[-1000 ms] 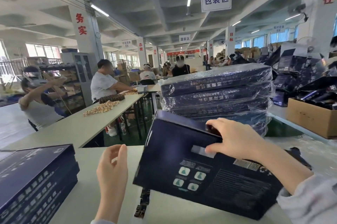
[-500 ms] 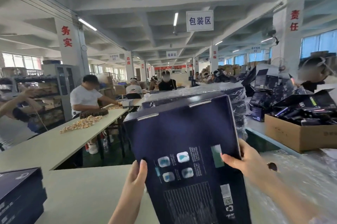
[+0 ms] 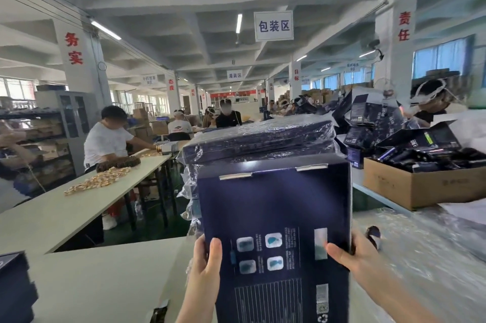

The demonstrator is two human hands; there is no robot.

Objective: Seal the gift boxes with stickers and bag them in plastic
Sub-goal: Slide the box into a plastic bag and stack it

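Pale surface [image 3: 105, 283] lay below, with a plastic-wrapped stack [image 3: 257, 138] at its far side. Dark box [image 3: 276, 204] was held upright just before the stack, printed face toward the camera. Left hand [image 3: 205, 270] gripped its left edge, right hand [image 3: 352, 257] its right edge.

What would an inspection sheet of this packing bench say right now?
Surface: white table, plastic sheets covering its right.
Job's things: dark blue gift box held upright, two stickers across its top edge; wrapped stack behind it; unwrapped boxes far left.
Clutter: cardboard carton of dark packs.
Grippers: left hand and right hand grip the gift box's sides.
Cables: nothing seen.
Surroundings: workers at a long table, hanging sign.
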